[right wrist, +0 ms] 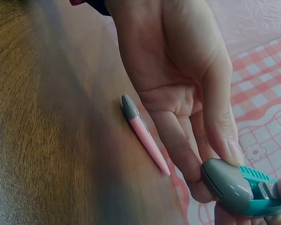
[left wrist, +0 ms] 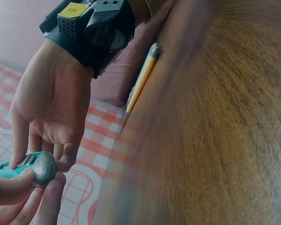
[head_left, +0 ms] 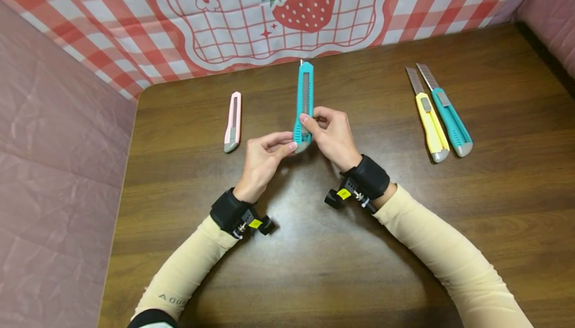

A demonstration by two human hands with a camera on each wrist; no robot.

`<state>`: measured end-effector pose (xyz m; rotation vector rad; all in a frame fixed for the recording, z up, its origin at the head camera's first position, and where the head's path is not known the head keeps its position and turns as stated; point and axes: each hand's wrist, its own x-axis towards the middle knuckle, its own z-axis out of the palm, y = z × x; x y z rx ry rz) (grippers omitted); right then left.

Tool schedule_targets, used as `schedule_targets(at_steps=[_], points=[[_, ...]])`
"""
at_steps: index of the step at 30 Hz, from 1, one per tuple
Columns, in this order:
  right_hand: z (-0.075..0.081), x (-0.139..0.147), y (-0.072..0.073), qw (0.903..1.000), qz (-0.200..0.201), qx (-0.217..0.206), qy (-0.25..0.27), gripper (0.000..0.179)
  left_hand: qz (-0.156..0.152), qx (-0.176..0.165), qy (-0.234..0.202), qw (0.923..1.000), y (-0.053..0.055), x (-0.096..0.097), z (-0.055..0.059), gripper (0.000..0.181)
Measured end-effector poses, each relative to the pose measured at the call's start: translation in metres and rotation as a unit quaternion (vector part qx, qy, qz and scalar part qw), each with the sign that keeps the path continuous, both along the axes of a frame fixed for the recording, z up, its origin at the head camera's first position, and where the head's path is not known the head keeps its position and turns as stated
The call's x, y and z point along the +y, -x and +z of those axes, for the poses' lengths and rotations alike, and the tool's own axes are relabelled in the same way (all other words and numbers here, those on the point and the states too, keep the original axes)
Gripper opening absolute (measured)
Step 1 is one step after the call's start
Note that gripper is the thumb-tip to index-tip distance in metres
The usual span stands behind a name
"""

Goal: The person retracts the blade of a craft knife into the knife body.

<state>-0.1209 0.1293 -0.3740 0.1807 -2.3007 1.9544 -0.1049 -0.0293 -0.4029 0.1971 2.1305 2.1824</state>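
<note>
Brown wooden table (head_left: 287,268) lies beneath you; above its far side you hold a teal cutter (head_left: 305,86), tip pointing away. Your left hand (head_left: 264,163) pinches its grey end, your right hand (head_left: 336,136) pinches its body, thumb at the slider (right wrist: 268,190), forearms (head_left: 193,260) angling inward.

Letters like "AQUA" (head_left: 172,299) mark the left sleeve (head_left: 190,263).

The held cutter (head_left: 305,99) looks smooth plastic, the tabletop (head_left: 292,268) glossy wood, the backdrop (head_left: 242,23) matt cloth.

Teal cutter (head_left: 305,102), red-and-white checked cloth (head_left: 251,13)
</note>
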Motion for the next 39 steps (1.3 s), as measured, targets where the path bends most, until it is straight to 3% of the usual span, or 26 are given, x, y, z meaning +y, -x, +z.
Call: schedule_targets(at_steps=[2, 9, 15, 18, 23, 31, 39], points=[[-0.009, 0.001, 0.004, 1.0000, 0.000, 0.003, 0.003, 0.019, 0.000, 0.000, -0.001, 1.0000, 0.000, 0.000, 0.000, 0.022], [-0.009, 0.002, 0.004, 1.0000, 0.004, -0.002, 0.000, 0.018, -0.001, -0.004, 0.000, 1.0000, 0.000, -0.001, 0.000, 0.022], [0.009, -0.001, -0.005, 0.9998, 0.014, -0.010, -0.009, 0.015, -0.003, -0.013, -0.004, 0.9999, -0.001, -0.001, 0.001, 0.022], [0.021, -0.003, -0.011, 0.9997, 0.017, -0.010, -0.012, 0.013, -0.004, -0.013, -0.004, 0.9999, -0.004, 0.000, 0.010, 0.022], [0.022, -0.005, -0.013, 0.9998, 0.018, 0.001, -0.008, 0.014, -0.009, -0.009, 0.002, 0.9999, -0.007, -0.001, 0.021, 0.022], [0.020, -0.005, -0.011, 0.9998, 0.019, -0.007, 0.008, 0.015, -0.006, -0.008, -0.014, 0.9998, 0.000, -0.003, 0.003, 0.023], [0.021, -0.005, -0.011, 0.9994, 0.024, -0.020, 0.016, 0.018, 0.006, 0.001, -0.012, 0.9999, 0.001, -0.002, 0.001, 0.022]])
